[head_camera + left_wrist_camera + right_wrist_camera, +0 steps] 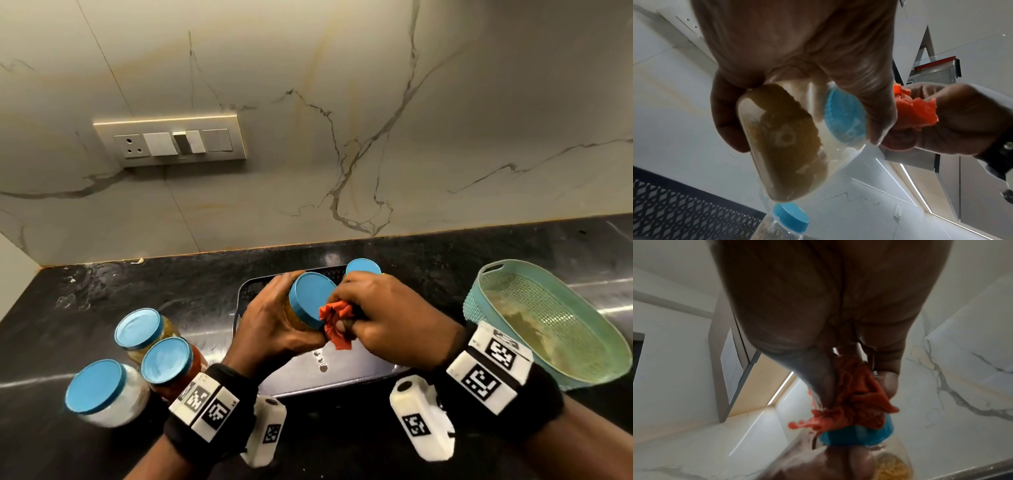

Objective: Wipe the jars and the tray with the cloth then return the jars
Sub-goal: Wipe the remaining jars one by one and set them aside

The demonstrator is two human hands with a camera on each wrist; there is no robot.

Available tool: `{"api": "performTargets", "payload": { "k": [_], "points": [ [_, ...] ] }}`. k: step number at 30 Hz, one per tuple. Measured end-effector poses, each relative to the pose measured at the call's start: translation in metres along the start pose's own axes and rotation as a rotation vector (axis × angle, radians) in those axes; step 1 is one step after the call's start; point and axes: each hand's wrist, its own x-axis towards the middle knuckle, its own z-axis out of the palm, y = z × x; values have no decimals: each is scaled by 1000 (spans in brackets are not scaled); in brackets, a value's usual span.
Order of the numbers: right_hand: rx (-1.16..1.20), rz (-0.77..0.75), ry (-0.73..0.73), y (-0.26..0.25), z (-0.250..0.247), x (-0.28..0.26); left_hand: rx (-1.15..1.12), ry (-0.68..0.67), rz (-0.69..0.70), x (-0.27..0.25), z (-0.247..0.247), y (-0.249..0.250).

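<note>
On the dark surface (pixel 308 442), three jars (pixel 150 356) are set out left of the tray (pixel 359 373); above it a jar (pixel 308 305) is clamped by left-hand fingers (pixel 274 318), its lid rubbed with the cloth (pixel 337 322) bunched in right-hand fingers (pixel 383 318). One jar (pixel 363 267) and the tray seem left to wipe.

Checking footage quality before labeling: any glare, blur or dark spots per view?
Head: sharp, wide-angle bend, glare streaks on the counter. Left wrist: left hand backlit and dim, held jar clear. Right wrist: right hand dark, cloth soft-focused.

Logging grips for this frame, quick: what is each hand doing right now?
Left hand: curled round the tilted jar, holding it above the tray.
Right hand: gripping the bunched orange cloth against the jar's blue lid.
</note>
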Motion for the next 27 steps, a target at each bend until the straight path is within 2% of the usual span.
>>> {"api": "performTargets", "payload": {
  "k": [4, 7, 11, 14, 17, 19, 21, 23, 25, 27],
  "points": [
    [123, -78, 43, -2, 1, 14, 48, -25, -1, 0, 1, 5],
    [118, -113, 117, 1, 3, 31, 55, -36, -5, -2, 5, 7],
    [70, -40, 273, 17, 10, 40, 20, -8, -29, -2, 2, 2],
    [39, 25, 304, 27, 17, 37, 41, -12, -31, -1, -3, 3],
    [95, -100, 307, 14, 21, 35, 75, -44, -24, 2, -3, 5],
    [130, -208, 277, 5, 23, 26, 65, -30, -28, 5, -7, 4],
    [127, -250, 241, 9, 22, 13, 36, -9, -34, 6, -10, 2],
    [92, -179, 240, 26, 18, 8, 7, -7, -36, 5, -9, 5],
    [74, -89, 306, 40, 13, 14, -1, -30, -27, 6, -1, 10],
    [84, -76, 380, 37, 11, 23, -18, -50, -16, 8, 8, 17]
  ]
}}
